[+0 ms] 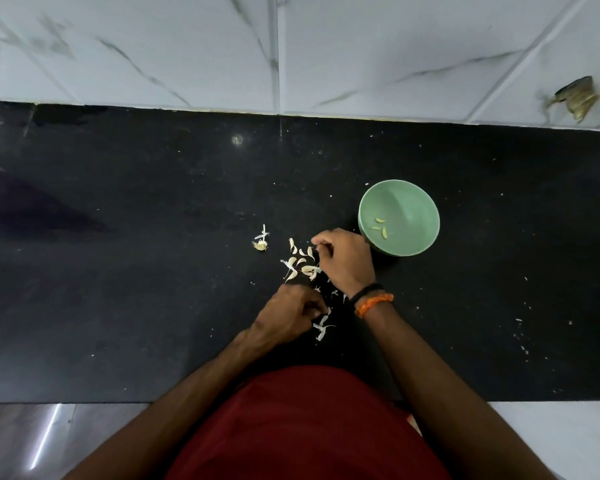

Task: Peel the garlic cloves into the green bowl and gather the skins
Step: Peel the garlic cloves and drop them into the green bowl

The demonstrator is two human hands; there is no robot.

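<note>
No writing shows anywhere. The green bowl [399,218] stands on the black desk [118,271] at 2 o'clock from the right hand [345,261], holding three peeled cloves [380,226]. Skins [300,263] lie scattered at 10 o'clock from that hand (its curled fingers touch them). The left hand [288,315] curls its fingers on something small; what it is, I cannot tell. Bare desk spreads left.

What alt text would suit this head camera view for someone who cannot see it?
Two hands, left and right, work with curled fingers over pale papery garlic skins scattered on a black stone counter. A round green bowl beside the right hand holds a few peeled cloves.
</note>
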